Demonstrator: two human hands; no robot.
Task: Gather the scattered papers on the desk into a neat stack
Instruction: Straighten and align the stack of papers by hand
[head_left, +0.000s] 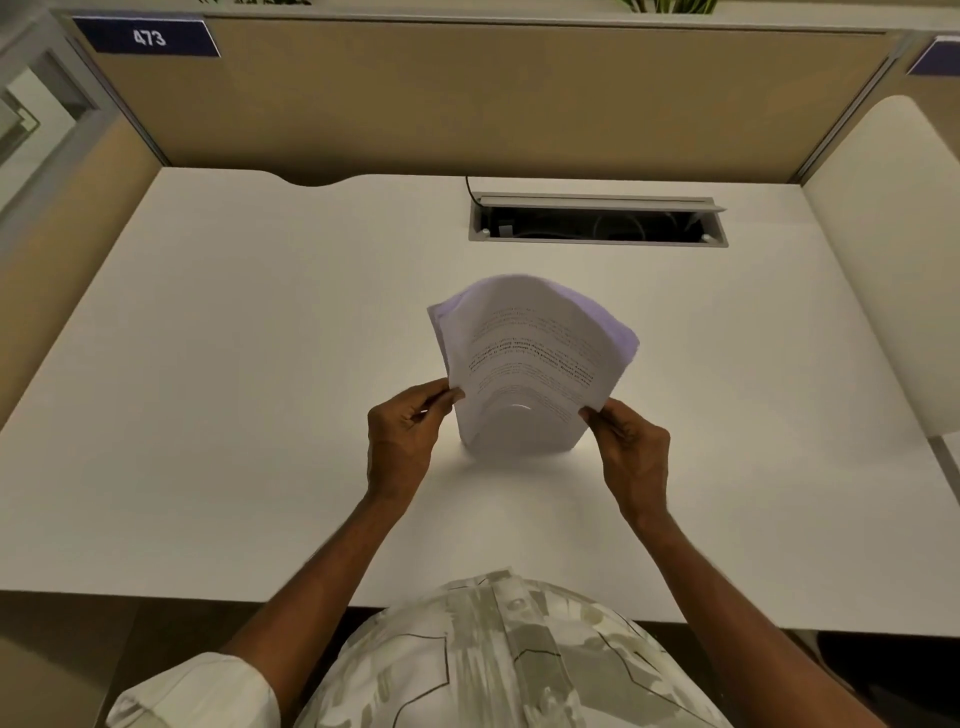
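A bundle of several printed white papers (530, 358) stands on its lower edge on the white desk (234, 415), near the middle. The sheets bow outward and their top edges fan apart, tilting away from me. My left hand (402, 441) pinches the bundle's left edge between thumb and fingers. My right hand (631, 447) pinches the right edge the same way. No other loose papers show on the desk.
A grey cable tray opening (597, 221) with its lid raised sits in the desk at the back right. Tan partition panels (467, 93) wall the desk at the back and sides. A label reading 473 (148, 37) hangs top left.
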